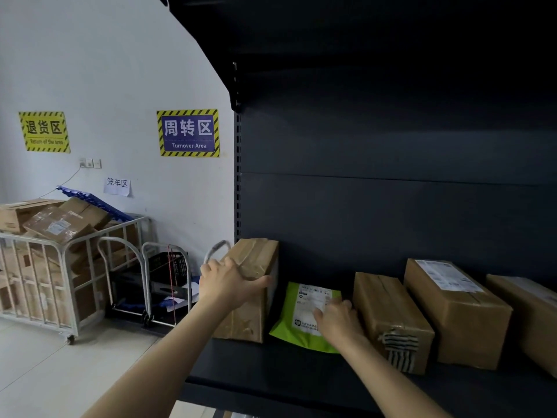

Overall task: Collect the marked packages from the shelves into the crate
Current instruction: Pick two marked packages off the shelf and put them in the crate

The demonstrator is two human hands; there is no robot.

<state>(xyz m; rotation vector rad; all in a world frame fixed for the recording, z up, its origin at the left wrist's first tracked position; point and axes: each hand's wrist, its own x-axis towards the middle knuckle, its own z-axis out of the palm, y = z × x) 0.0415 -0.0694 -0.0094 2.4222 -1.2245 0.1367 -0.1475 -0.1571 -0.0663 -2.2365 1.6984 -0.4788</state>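
Packages sit in a row on the dark shelf [271, 369], none visibly in a crate yet; the collecting crate itself cannot be picked out with certainty, so the task looks early or mid-way, with at least five items left on this level. No marks that single out particular packages can be made out.

The left hand [229, 282] wraps over the top corner of the end box [253, 291], fingers spread across its taped face, gripping it. The right hand [337, 319] lies flat and open on the green mailer [301, 321], which leans between the end box and the striped-tape box [391, 321]; whether it has pinched the mailer I cannot tell. Two more boxes [455, 312] stand further right, close together.

The end box stands at the shelf's left edge, by the upright [238, 176], so it could tip off sideways. Room above the row is generous, and the front lip is clear for drawing things out. A cage cart [60, 267] and trolleys [165, 282] stand to the left, well apart.
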